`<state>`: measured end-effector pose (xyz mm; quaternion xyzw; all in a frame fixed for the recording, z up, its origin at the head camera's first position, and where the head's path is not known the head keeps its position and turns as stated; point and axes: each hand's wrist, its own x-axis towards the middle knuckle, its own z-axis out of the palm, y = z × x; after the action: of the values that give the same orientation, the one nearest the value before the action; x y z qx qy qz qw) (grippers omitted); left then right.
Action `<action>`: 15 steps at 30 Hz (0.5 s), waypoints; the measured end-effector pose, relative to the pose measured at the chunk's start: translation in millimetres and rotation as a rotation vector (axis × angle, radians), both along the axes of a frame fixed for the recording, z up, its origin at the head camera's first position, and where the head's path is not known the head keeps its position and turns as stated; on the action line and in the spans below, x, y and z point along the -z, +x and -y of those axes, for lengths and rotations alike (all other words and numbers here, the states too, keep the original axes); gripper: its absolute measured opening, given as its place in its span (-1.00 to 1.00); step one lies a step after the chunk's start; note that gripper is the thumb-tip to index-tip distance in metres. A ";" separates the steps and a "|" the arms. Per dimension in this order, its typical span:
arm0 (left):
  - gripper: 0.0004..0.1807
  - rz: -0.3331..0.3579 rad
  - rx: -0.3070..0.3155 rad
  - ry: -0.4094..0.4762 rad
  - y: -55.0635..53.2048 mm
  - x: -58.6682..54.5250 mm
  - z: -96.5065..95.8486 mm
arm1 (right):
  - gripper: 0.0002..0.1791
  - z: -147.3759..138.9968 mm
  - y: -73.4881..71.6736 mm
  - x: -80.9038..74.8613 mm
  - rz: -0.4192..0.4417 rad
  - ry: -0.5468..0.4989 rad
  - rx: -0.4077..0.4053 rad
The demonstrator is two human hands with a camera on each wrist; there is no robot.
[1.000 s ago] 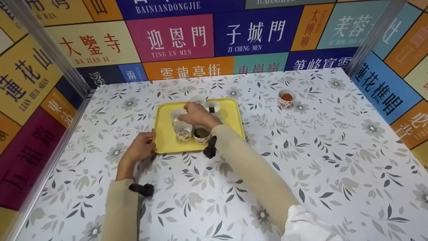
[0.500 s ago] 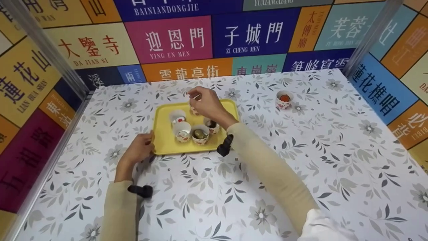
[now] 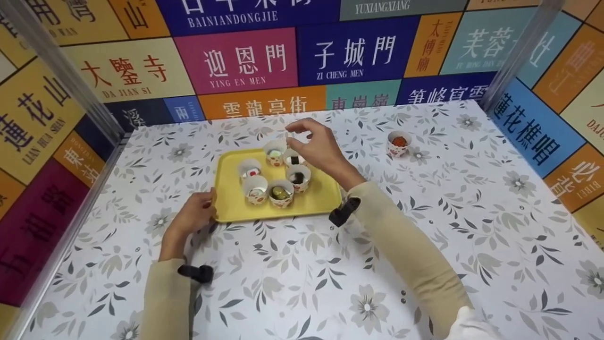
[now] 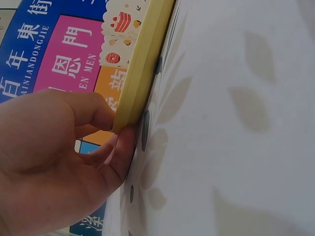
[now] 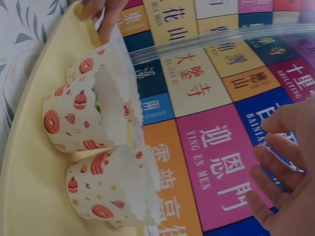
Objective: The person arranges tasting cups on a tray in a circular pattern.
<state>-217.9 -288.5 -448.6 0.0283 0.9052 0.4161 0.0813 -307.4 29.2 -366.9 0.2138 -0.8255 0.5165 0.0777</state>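
Observation:
My left hand (image 3: pixel 192 213) grips the left edge of a yellow tray (image 3: pixel 226 200); in the left wrist view its fingers and thumb pinch the tray's rim (image 4: pixel 135 83). Several patterned paper baking cups stand grouped on the tray. One has a green-brown piece (image 3: pixel 281 193), another a dark piece (image 3: pixel 298 178), a third a red-topped white piece (image 3: pixel 252 173). Just above the back cup with a black-banded white piece (image 3: pixel 295 160), my right hand (image 3: pixel 323 148) hovers with relaxed fingers and holds nothing. Its parted fingers also show beside the paper cups (image 5: pixel 110 184) in the right wrist view.
Farther right on the floral tablecloth (image 3: pixel 377 226) stands a separate paper cup (image 3: pixel 398 144) with a red-orange piece inside. Panels with printed characters (image 3: pixel 236 59) border the table at the back and both sides, with clear corner posts between them.
My right hand has lifted away from the back cups and moved right, uncovering them. The left hand stays on the tray's edge.

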 end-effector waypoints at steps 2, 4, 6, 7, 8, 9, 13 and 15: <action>-0.44 0.002 -0.004 -0.001 0.4 -1.1 0.0 | -0.71 -8.2 2.2 -1.4 -0.017 -0.007 0.006; -0.44 0.007 -0.010 -0.008 0.2 -2.0 -0.5 | -0.70 -16.7 3.3 -1.4 -0.021 -0.008 0.021; -0.44 0.002 -0.006 -0.005 -0.2 -2.2 -0.9 | -0.70 -26.0 2.9 0.8 -0.027 -0.005 0.039; -0.44 -0.005 -0.001 -0.006 -0.3 -1.8 -0.8 | -0.69 -31.1 2.6 2.4 -0.026 -0.001 0.048; -0.44 -0.015 0.009 -0.005 -0.4 -1.4 -0.4 | -0.68 -36.0 2.1 4.2 -0.026 0.004 0.060; -0.45 -0.026 0.022 -0.003 -0.3 -1.0 0.0 | -0.68 -40.7 1.2 6.4 -0.028 0.006 0.071; -0.50 -0.061 0.051 -0.010 -0.6 0.6 0.6 | -0.63 -58.5 -1.4 12.9 -0.016 0.012 0.106; -0.57 -0.070 0.052 -0.011 -1.2 0.9 0.4 | -0.60 -66.1 -1.9 14.1 0.004 0.018 0.112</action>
<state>-219.1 -288.8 -449.5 0.0661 0.9087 0.4077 0.0604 -309.3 95.3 -381.0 0.1672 -0.8409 0.5043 0.1030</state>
